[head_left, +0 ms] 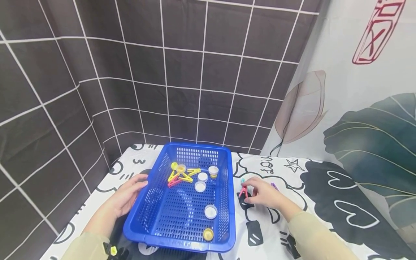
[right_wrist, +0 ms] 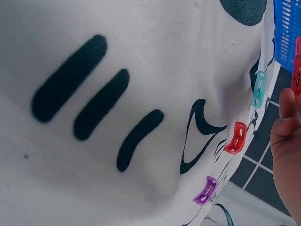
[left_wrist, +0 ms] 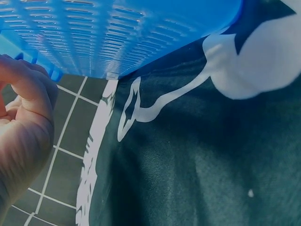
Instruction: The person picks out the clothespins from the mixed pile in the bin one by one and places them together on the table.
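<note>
The right hand [head_left: 264, 193] pinches a red clothespin [head_left: 243, 190] between thumb and fingers, just above the patterned cloth [head_left: 269, 231] and outside the blue basket [head_left: 178, 242]. The basket's right wall stands between this hand and everything lying inside.

Near the right hand, on the cloth, lie three loose clips: a teal clip [right_wrist: 259, 89] just beyond the fingertips, a second red clip [right_wrist: 236, 138] that the hand hides from the head camera, and a purple clip [right_wrist: 206, 190] past the knuckles.

The left hand [head_left: 128, 193] is at the basket's left side, its fingers loosely bent by the rim; how firmly they touch it, I cannot tell.

Inside the basket, well to the left of the right hand, a far cluster holds three yellow clothespins [head_left: 186, 177], another red clothespin [head_left: 174, 182] and a couple of yellow caps [head_left: 174, 166]. Closer to the right hand, white caps [head_left: 200, 186] lie along the near side of the basket floor, the farthest one over a yellow piece, and a lone yellow cap [head_left: 208, 234] lies in the corner nearest the person.

Beyond both hands rises a dark gridded curtain [head_left: 185, 65].
</note>
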The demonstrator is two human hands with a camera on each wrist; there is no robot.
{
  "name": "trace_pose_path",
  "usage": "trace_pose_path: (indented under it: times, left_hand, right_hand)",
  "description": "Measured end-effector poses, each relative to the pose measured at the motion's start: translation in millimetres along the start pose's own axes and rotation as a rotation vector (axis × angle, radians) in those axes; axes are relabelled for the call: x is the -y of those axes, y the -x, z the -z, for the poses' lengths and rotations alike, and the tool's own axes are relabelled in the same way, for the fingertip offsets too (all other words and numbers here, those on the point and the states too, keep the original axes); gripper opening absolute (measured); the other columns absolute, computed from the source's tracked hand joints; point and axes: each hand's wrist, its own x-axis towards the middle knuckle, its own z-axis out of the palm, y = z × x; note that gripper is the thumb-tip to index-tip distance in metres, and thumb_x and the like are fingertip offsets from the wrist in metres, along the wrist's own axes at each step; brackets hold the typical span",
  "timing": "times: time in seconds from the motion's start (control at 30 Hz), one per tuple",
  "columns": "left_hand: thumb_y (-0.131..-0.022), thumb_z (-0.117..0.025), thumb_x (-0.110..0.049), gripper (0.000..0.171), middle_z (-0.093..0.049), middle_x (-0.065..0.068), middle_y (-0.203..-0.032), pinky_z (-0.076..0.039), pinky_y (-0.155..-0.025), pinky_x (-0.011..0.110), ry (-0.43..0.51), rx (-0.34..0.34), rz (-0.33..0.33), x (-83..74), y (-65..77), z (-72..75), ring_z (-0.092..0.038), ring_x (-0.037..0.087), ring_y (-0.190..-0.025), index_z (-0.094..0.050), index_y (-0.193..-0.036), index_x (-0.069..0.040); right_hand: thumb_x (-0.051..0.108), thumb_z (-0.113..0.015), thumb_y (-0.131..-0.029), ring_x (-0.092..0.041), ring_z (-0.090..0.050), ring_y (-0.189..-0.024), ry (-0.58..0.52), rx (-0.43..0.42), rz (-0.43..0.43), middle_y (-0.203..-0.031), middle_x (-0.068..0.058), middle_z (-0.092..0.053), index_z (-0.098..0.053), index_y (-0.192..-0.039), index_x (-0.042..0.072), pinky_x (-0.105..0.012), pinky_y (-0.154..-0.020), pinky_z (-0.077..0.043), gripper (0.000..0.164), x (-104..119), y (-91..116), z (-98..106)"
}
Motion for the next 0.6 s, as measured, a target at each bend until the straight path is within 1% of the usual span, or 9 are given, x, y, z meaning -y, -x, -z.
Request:
trace_pose_path:
  times: [0.2,0.3,0.5,0.6]
  left_hand:
    - [-0.099,-0.046,-0.019,0.027,-0.065,0.007,-0.099,-0.058,-0.071,0.036,-0.005,0.0,0.003,-0.2,-0.2,-0.3,-0.066,0.019,-0.083,-0.035,-0.122,-0.011]
    - [-0.099,-0.047,-0.019,0.026,-0.065,0.007,-0.1,-0.058,-0.071,0.036,-0.004,0.001,0.004,-0.5,-0.2,-0.8,-0.066,0.02,-0.084,-0.036,-0.122,-0.011]
    - [-0.099,-0.046,-0.018,0.025,-0.065,0.008,-0.099,-0.058,-0.071,0.037,0.004,0.002,-0.002,-0.5,-0.1,-0.8,-0.066,0.02,-0.084,-0.037,-0.121,-0.011]
    - [-0.099,-0.046,-0.018,0.023,-0.065,0.007,-0.099,-0.058,-0.071,0.036,0.011,0.005,-0.005,-0.1,-0.1,-0.4,-0.066,0.02,-0.083,-0.037,-0.12,-0.012]
  right_hand:
    - [0.027,-0.078,-0.072,-0.003,-0.049,-0.066,0.022,0.034,0.014,-0.113,-0.01,-0.053,-0.061,-0.117,0.005,-0.021,-0.058,-0.046,0.053,-0.3,2.4,-1.0]
    - [0.028,-0.078,-0.072,-0.005,-0.05,-0.066,0.034,0.044,0.019,-0.111,-0.01,-0.054,-0.061,-0.117,0.004,-0.021,-0.058,-0.045,0.053,-0.6,4.5,-1.6]
    - [0.028,-0.077,-0.072,-0.006,-0.05,-0.067,0.079,0.055,0.019,-0.108,-0.005,-0.054,-0.061,-0.116,0.007,-0.022,-0.06,-0.044,0.052,-1.0,7.8,-4.2]
    - [0.029,-0.077,-0.072,-0.008,-0.051,-0.072,0.097,0.07,0.003,-0.11,-0.004,-0.055,-0.062,-0.116,0.008,-0.025,-0.066,-0.044,0.052,-0.6,8.9,-4.8]
